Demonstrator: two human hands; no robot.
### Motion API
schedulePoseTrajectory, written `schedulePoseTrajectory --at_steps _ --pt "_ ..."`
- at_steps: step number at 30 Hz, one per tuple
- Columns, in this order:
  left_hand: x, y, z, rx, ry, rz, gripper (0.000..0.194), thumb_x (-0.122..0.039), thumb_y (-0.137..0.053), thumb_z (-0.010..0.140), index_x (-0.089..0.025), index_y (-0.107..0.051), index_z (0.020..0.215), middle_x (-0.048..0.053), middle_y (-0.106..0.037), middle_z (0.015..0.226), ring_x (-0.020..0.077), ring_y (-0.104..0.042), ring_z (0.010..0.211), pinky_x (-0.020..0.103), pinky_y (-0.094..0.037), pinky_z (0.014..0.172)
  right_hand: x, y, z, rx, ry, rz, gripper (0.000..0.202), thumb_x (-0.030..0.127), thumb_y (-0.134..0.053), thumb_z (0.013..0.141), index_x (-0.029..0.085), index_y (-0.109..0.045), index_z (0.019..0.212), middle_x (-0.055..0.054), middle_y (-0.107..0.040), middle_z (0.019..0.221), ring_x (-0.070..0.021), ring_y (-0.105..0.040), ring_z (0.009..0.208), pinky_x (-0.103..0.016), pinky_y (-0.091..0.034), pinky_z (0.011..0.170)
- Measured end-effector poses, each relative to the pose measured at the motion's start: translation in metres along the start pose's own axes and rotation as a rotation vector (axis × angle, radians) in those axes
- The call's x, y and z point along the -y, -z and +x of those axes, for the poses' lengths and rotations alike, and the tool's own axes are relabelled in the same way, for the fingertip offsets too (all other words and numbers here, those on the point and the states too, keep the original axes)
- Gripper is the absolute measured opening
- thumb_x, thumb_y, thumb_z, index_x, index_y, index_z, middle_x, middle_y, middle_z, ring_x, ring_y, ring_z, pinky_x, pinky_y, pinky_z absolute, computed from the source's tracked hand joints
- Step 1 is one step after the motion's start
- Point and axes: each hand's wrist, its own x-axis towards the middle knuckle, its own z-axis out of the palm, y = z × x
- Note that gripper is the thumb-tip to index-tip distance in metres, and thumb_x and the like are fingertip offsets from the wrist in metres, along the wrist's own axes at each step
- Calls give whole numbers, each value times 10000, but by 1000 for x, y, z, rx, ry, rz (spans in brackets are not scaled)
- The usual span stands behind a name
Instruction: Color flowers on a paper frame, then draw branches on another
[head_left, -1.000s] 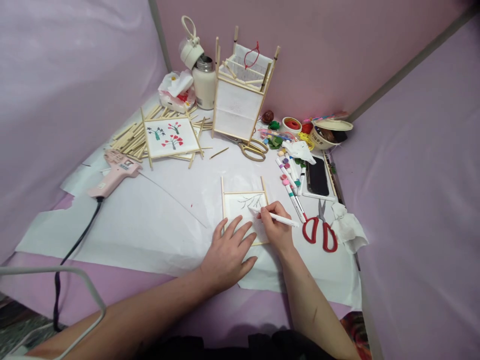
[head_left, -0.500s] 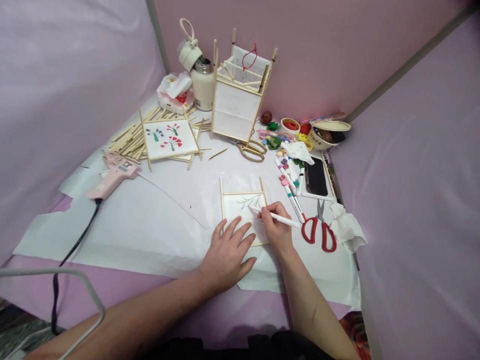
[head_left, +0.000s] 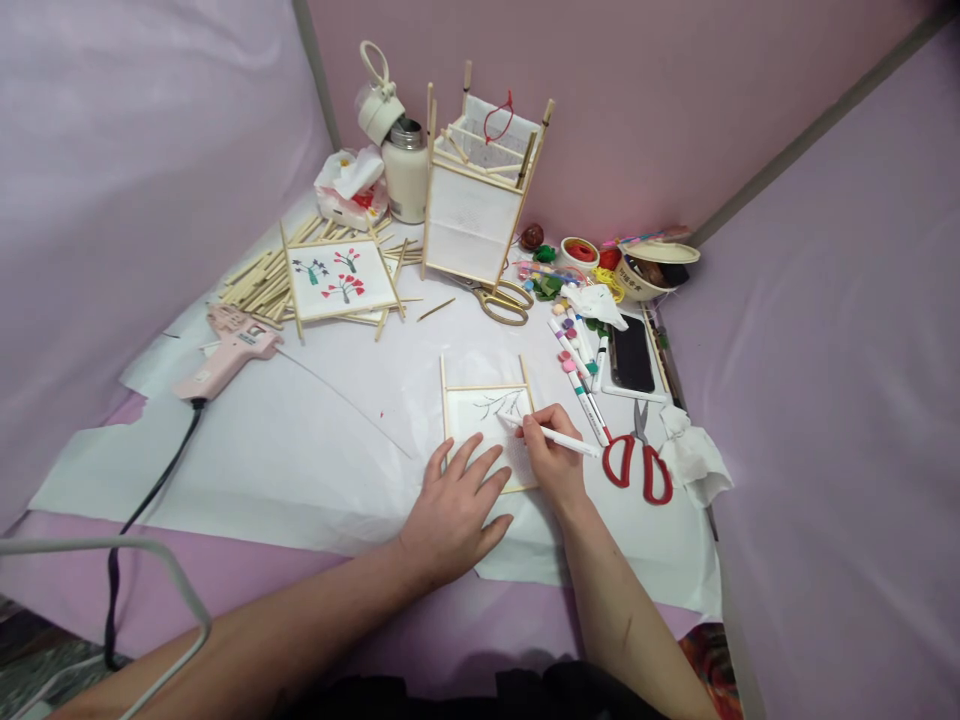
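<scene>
A white panel in a thin wooden stick frame [head_left: 469, 408] lies flat before me, with dark branch lines drawn near its top. My left hand [head_left: 459, 510] rests open across the panel's lower left, fingers spread. Pinched in my right hand [head_left: 553, 455] is a white marker pen [head_left: 559, 437], its tip at the drawn branches. To the right of that hand lie red-handled scissors [head_left: 637, 460]. Several more markers [head_left: 586, 400] are spread above them.
Further back stand a stick-framed lantern [head_left: 474, 225] and a cream bottle [head_left: 406, 175]. At left are a pink glue gun [head_left: 232, 355], a flower-painted panel [head_left: 341, 280] and a pile of sticks [head_left: 255, 275]. Gold-handled scissors [head_left: 506, 302], a phone [head_left: 632, 353] and crumpled tissue [head_left: 694, 455] lie around.
</scene>
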Motion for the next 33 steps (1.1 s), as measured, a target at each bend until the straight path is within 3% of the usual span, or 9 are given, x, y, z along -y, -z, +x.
schedulePoseTrajectory --at_steps 5,11,14,18,22,28,30,33 --pt "0 0 0 11 0 5 427 -432 -586 889 -218 -586 1258 87 -544 1410 343 -331 1407 584 -197 1143 0 -1 -2 5 11 26 200 360 -551 900 227 -541 752 0 -628 709 -172 -597 720 -317 -482 701" --pt "0 0 -1 -27 -13 -24 385 -393 -602 885 -212 -600 1225 93 -559 1399 340 -364 1392 584 -208 1133 6 6 1 -202 -43 127 166 381 -537 904 215 -552 905 -6 -645 800 -155 -596 694 -305 -489 690" --pt "-1 3 -1 -117 -100 -92 251 -288 -578 905 -207 -639 1134 86 -630 1305 280 -445 1342 511 -279 1117 7 9 5 -246 -34 98 221 386 -523 905 211 -560 1034 -32 -649 923 -170 -612 794 -329 -496 775" --pt "-1 7 0 -224 -209 -176 116 -189 -572 896 -213 -680 932 45 -722 1097 208 -568 1198 408 -395 1029 2 7 7 -298 -2 61 248 385 -539 882 210 -577 1054 -48 -645 972 -188 -610 852 -338 -492 793" --pt "-1 7 1 -262 -181 -209 177 -194 -547 913 -209 -668 785 38 -738 1013 213 -611 1113 424 -412 984 -1 5 6 -316 -5 97 237 381 -558 863 206 -588 1022 -34 -636 924 -177 -600 818 -327 -488 771" --pt "7 12 6 -244 -97 -164 144 -231 -525 928 -209 -664 898 40 -722 1070 205 -591 1143 412 -399 997 3 9 4 -388 -18 167 191 395 -514 891 207 -545 895 13 -595 772 -138 -557 682 -283 -470 685" --pt "17 17 11 -257 -43 -138 164 -240 -533 922 -194 -654 1023 83 -684 1173 243 -560 1191 452 -388 1008 6 12 3 -410 -17 182 186 390 -509 901 208 -533 870 24 -586 746 -127 -548 661 -271 -463 677" --pt "39 27 24 -302 48 -105 362 -245 -575 890 -113 -574 1226 204 -564 1336 363 -468 1279 571 -350 1003 10 18 0 -422 -29 186 177 384 -532 899 212 -540 859 27 -592 742 -122 -561 683 -259 -456 690"
